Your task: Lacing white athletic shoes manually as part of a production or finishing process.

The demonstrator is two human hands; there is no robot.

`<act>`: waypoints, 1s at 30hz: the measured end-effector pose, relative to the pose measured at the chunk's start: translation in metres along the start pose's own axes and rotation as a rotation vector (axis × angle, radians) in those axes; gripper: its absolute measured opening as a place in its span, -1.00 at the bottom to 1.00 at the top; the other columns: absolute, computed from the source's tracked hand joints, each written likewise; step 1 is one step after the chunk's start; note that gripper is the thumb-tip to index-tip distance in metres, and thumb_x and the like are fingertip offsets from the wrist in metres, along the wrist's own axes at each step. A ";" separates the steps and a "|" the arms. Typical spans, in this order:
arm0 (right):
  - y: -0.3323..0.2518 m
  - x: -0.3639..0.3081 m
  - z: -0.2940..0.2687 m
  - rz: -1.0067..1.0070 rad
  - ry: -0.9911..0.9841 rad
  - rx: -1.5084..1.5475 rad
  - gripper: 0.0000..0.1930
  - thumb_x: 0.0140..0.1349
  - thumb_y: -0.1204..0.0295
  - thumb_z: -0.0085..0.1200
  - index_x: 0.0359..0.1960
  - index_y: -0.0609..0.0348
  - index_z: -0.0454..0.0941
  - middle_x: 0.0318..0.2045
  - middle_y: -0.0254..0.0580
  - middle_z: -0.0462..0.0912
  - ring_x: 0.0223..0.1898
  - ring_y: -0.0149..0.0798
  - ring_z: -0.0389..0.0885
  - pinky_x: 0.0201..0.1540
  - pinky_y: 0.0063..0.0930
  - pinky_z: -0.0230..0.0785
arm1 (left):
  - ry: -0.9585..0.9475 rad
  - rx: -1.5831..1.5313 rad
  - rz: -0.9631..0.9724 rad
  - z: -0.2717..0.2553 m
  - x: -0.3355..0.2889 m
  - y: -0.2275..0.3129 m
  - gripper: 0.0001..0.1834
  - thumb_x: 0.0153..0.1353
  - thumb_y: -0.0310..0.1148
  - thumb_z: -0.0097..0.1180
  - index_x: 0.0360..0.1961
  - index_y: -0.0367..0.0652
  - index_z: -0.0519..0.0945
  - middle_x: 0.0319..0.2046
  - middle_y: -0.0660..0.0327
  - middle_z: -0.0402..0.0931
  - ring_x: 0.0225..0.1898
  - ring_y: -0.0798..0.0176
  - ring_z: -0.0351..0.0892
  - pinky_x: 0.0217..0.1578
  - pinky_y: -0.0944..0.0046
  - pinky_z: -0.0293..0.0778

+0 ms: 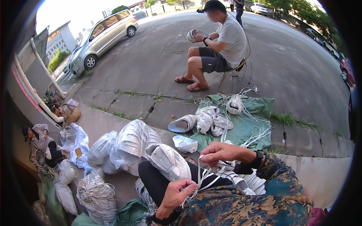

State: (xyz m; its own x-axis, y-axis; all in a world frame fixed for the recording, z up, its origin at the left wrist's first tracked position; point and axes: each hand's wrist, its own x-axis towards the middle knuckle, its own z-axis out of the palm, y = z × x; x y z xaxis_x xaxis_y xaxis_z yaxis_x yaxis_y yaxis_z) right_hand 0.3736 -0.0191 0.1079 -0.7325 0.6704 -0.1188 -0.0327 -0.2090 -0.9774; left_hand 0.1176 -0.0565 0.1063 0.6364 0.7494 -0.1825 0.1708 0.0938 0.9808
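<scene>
A white shoelace (203,177) hangs in loops between my hands above my lap. My left hand (177,195) pinches it low, near my knee, and my right hand (222,153) grips another part of it higher up and farther right. On my thigh, just beyond my left hand, rests a white mesh sneaker (168,162), its toe toward me. More white shoe parts and laces (247,180) lie on my lap under my right forearm, partly hidden by it.
Several white shoes (205,119) and loose laces lie ahead on a green sheet (249,124). Bagged shoe stacks (132,145) and a lace bundle (97,197) stand left. A seated person (226,45) holds a shoe opposite; another person (41,143) sits far left, near a basket (71,114).
</scene>
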 end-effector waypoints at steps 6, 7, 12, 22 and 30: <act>-0.006 -0.002 -0.010 0.103 0.135 0.041 -0.67 0.31 0.22 -0.11 -0.45 0.24 0.50 -0.69 -0.47 0.37 -0.66 -0.59 0.32 -0.57 -0.70 0.18 | 0.184 -0.132 0.364 -0.018 0.013 0.010 -0.44 0.14 -0.30 0.13 0.12 -0.26 0.24 0.05 0.08 0.27 0.10 0.25 0.23 0.11 0.21 0.12; -0.008 0.005 -0.002 0.140 0.003 -0.054 -0.66 0.31 0.20 -0.11 -0.43 0.24 0.50 -0.68 -0.46 0.38 -0.66 -0.59 0.33 -0.58 -0.70 0.19 | 0.160 -0.045 0.382 -0.016 0.022 0.011 -0.33 0.12 -0.27 0.15 0.19 -0.26 0.14 0.08 0.07 0.24 0.14 0.23 0.19 0.15 0.17 0.07; -0.020 0.019 -0.016 0.145 0.053 -0.101 -0.68 0.29 0.21 -0.08 -0.41 0.24 0.52 -0.68 -0.45 0.43 -0.63 -0.57 0.40 -0.58 -0.70 0.23 | -0.113 -0.147 0.002 -0.012 0.018 -0.008 -0.65 0.23 -0.27 0.03 -0.08 -0.34 0.43 -0.43 0.30 0.46 -0.38 0.48 0.34 -0.32 0.47 0.28; -0.013 -0.016 -0.080 0.130 0.307 0.100 -0.75 0.24 0.33 -0.02 -0.53 0.23 0.43 -0.78 -0.51 0.20 -0.73 -0.54 0.19 -0.55 -0.56 0.23 | 0.217 -0.767 0.457 -0.102 -0.052 -0.023 -0.77 0.26 -0.27 -0.05 -0.44 -0.21 0.39 -0.76 0.30 0.23 -0.70 0.28 0.29 -0.60 0.33 0.16; -0.043 -0.046 -0.171 -0.367 0.678 0.541 -0.79 0.30 0.36 -0.12 -0.44 0.20 0.43 -0.77 -0.52 0.16 -0.70 -0.56 0.20 -0.44 -0.57 0.29 | 0.311 -0.927 0.537 -0.133 -0.096 -0.039 -0.71 0.24 -0.16 -0.03 -0.51 -0.11 0.33 -0.80 0.37 0.12 -0.73 0.38 0.08 -0.57 0.31 0.02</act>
State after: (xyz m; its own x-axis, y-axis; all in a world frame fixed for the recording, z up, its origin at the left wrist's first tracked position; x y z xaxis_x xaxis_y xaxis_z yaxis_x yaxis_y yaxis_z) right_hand 0.5252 0.0806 0.1256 -0.0671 0.9958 -0.0631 -0.6192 -0.0911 -0.7799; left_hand -0.0503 -0.0447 0.0949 0.2205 0.9590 0.1781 -0.7802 0.0639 0.6222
